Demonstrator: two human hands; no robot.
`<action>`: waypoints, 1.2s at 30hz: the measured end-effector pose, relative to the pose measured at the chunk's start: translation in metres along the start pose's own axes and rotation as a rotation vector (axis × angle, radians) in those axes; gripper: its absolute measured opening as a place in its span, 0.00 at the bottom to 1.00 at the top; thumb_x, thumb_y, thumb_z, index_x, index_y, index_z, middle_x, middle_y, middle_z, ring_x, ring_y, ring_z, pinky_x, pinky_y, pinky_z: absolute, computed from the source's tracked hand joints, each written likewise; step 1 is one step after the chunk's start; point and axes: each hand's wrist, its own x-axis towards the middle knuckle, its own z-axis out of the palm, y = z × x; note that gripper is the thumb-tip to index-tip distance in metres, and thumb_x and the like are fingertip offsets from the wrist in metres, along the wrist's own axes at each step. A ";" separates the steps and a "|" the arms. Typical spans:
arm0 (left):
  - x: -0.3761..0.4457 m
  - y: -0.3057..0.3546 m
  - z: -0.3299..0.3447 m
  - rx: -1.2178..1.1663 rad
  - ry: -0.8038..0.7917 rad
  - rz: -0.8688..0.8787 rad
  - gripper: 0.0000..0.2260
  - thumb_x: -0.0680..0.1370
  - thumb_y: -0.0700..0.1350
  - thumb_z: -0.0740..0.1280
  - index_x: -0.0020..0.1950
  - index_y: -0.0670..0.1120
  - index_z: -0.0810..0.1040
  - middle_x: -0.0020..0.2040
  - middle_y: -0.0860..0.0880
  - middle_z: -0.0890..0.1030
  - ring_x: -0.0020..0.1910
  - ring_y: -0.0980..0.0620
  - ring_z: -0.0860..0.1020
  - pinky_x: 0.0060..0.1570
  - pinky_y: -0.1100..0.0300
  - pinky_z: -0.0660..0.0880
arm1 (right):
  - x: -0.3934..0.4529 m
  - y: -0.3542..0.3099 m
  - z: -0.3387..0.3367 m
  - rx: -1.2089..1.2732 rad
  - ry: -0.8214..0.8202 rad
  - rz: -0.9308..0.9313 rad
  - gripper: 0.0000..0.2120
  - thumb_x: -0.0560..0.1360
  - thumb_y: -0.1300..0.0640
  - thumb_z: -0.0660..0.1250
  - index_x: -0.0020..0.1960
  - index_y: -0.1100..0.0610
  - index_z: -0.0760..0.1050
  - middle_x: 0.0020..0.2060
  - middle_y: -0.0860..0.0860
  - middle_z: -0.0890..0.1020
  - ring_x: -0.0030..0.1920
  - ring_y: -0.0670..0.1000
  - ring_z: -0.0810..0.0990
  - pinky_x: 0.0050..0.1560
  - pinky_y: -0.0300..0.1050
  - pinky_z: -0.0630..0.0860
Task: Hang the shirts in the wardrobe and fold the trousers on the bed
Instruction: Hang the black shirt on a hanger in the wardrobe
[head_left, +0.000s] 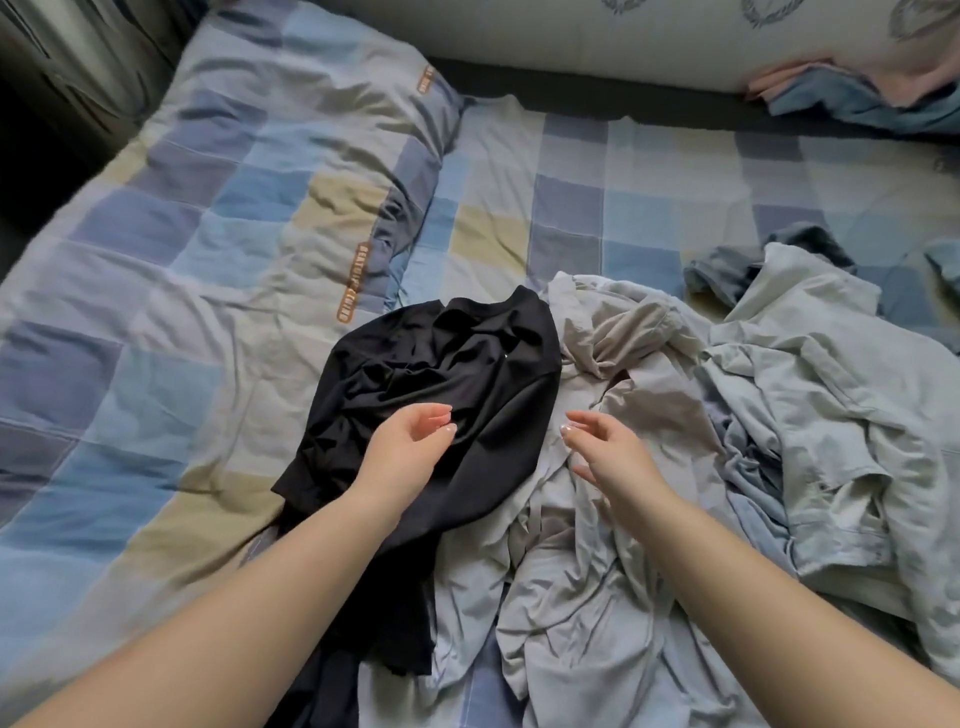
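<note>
1. The bed (649, 171) fills my view, its blue, grey and yellow checked sheet bare from ten to one o'clock; I judge that flat stretch is where folding would go, since nothing crowds it

2. A checked quilt (171, 249) lies rumpled from nine to eleven o'clock, pushed aside so the middle stays usable

3. The pale grey-blue garments (810, 395) sprawl from three to five o'clock in one tangled heap, overlapping; I cannot tell shirts from trousers among them

4. A beige-grey garment (613, 332) sits at centre, bunched against the black one's right edge

5. The black garment (467, 364) lies crumpled just left of centre, partly over the pale heap, its lower end trailing towards six o'clock; whether shirt or trousers I cannot say

6. A pink and blue pile (841, 93) rests at one o'clock by the wall, well apart from the work

7. My left hand (405, 447) hovers over the black garment, fingers loosely curled, gripping nothing

8. My right hand (608, 447) hangs over the pale cloth, likewise unclosed and empty; both look poised to pick the next piece
</note>
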 end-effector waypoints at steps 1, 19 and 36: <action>0.012 -0.012 0.008 0.030 0.004 0.041 0.10 0.77 0.41 0.69 0.57 0.49 0.79 0.54 0.55 0.81 0.57 0.58 0.77 0.57 0.65 0.71 | 0.015 0.007 0.006 -0.026 0.006 -0.020 0.11 0.77 0.56 0.66 0.59 0.53 0.73 0.55 0.47 0.78 0.54 0.45 0.77 0.60 0.47 0.73; 0.079 -0.021 0.054 -0.076 -0.058 0.063 0.20 0.77 0.51 0.68 0.68 0.51 0.71 0.54 0.58 0.79 0.49 0.66 0.78 0.57 0.60 0.75 | 0.086 -0.033 0.058 0.024 -0.155 -0.164 0.17 0.73 0.66 0.57 0.40 0.51 0.80 0.34 0.49 0.79 0.39 0.50 0.75 0.41 0.42 0.72; -0.133 0.101 -0.010 -0.233 -0.403 0.037 0.15 0.75 0.30 0.66 0.59 0.42 0.79 0.54 0.41 0.83 0.55 0.44 0.81 0.58 0.50 0.75 | -0.144 -0.103 0.012 0.269 -0.182 0.058 0.11 0.78 0.47 0.62 0.47 0.53 0.78 0.41 0.49 0.83 0.41 0.46 0.81 0.42 0.40 0.75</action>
